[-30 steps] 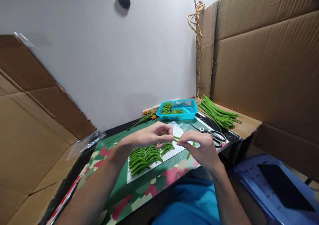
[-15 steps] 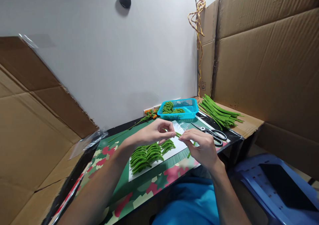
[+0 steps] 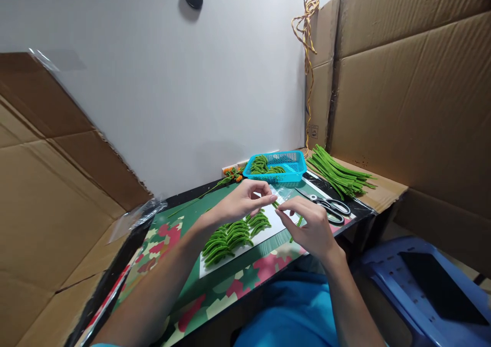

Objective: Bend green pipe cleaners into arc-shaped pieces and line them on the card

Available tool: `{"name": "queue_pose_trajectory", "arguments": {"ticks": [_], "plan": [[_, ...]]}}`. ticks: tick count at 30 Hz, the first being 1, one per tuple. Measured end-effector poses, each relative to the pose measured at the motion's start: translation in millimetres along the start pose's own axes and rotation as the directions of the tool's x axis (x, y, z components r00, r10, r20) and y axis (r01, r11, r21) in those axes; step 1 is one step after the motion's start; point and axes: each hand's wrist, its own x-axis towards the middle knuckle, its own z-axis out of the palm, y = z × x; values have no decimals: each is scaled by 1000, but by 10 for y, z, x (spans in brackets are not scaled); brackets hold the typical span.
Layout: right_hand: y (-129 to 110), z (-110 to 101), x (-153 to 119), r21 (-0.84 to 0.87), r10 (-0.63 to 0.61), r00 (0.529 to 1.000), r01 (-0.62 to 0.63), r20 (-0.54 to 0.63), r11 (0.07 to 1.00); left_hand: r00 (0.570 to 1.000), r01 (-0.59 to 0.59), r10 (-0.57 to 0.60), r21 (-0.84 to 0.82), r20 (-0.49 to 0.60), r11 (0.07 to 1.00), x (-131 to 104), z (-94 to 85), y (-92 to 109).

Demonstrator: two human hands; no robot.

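Both hands meet above a white sheet (image 3: 268,233). My left hand (image 3: 249,198) pinches one end of a short green pipe cleaner (image 3: 275,204) between thumb and finger. At its other end, the fingertips of my right hand (image 3: 309,221) are closed on it; the fingers partly cover it. Another green stem (image 3: 299,222) shows below my right hand, partly hidden, and I cannot tell whether the hand touches it. Bent green pipe cleaner pieces (image 3: 238,233) lie in rows on the sheet, under and beside my left wrist.
A blue plastic basket (image 3: 299,172) with more bent pieces stands at the back. Black-handled scissors (image 3: 326,203) lie to the right, before a bundle of long green pipe cleaners (image 3: 339,175). Orange-tipped green stems (image 3: 232,174) rest left of the basket. Cardboard walls (image 3: 406,81) flank the table.
My left thumb and fingers have shifted slightly along the short pipe cleaner toward my right hand. The right hand stays nearly in place; the view has moved a little.
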Motion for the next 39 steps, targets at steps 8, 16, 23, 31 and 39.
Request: {"name": "queue_pose_trajectory", "arguments": {"ticks": [8,16,23,31,39], "plan": [[14,77,-26,-93,-31,999,31,11,995,999,9,-7,69,-34,998,-1,18,-32],[19,95,-10,-103,-48,999,48,6,993,998,28,-23,92,-65,995,8,-6,-52],[31,90,-27,-58,-60,998,59,-26,997,997,21,-14,88,-77,996,-2,21,-28],[6,86,7,-76,-92,994,87,-65,993,996,15,-12,36,-92,999,11,59,-20],[-30,67,11,-92,-38,962,13,-272,996,995,7,-29,-220,-100,975,83,225,-69]]}}
